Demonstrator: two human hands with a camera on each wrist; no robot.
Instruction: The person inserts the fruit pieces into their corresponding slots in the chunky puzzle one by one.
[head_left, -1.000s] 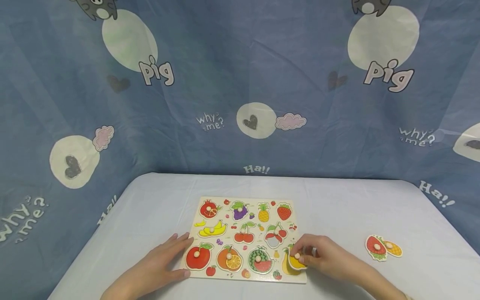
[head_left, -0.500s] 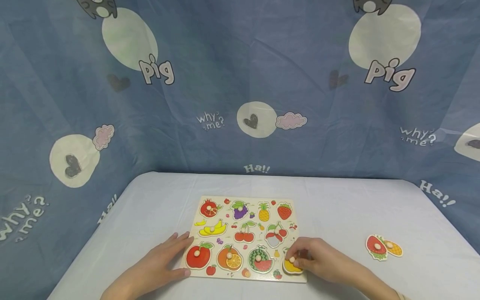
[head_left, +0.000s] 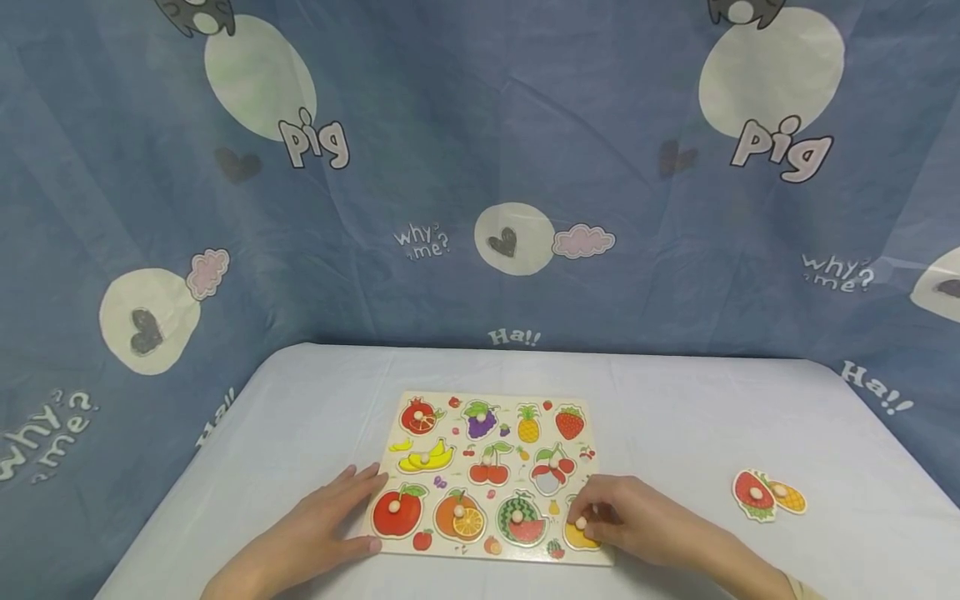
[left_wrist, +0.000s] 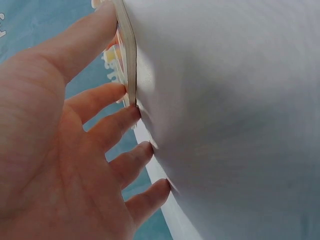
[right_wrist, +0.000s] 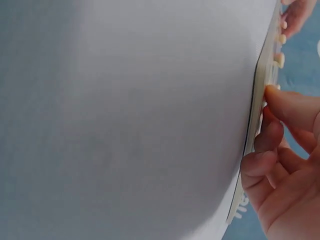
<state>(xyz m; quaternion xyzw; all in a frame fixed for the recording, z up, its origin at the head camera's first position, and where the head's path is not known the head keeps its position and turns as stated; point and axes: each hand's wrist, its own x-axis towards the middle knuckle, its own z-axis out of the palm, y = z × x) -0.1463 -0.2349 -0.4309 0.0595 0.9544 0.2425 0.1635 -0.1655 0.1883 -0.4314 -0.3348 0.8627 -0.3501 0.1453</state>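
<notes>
A fruit peg puzzle board (head_left: 450,552) lies flat on the table. At its near right corner my right hand (head_left: 637,517) pinches the small knob of a yellow pear piece (head_left: 581,537) between thumb and fingers; the piece sits over its printed place, partly covered by the hand. My left hand (head_left: 315,529) rests at the board's left edge, fingers spread and fairly straight, thumb at the near corner. In the left wrist view its fingertips touch the board's edge (left_wrist: 131,60) and the tablecloth. An apple piece (head_left: 396,512), an orange piece (head_left: 459,518) and a watermelon piece (head_left: 521,521) carry knobs.
To the right on the white table (head_left: 675,408) lie a loose strawberry piece (head_left: 753,496) and a pineapple piece (head_left: 789,497), touching or overlapping. The pineapple and strawberry pictures on the board show no knobs. A blue printed cloth (head_left: 420,300) hangs behind the table.
My right hand has moved slightly left and brought the pear piece from a tilted position at the board's edge down onto its printed place. The left hand stays put.
</notes>
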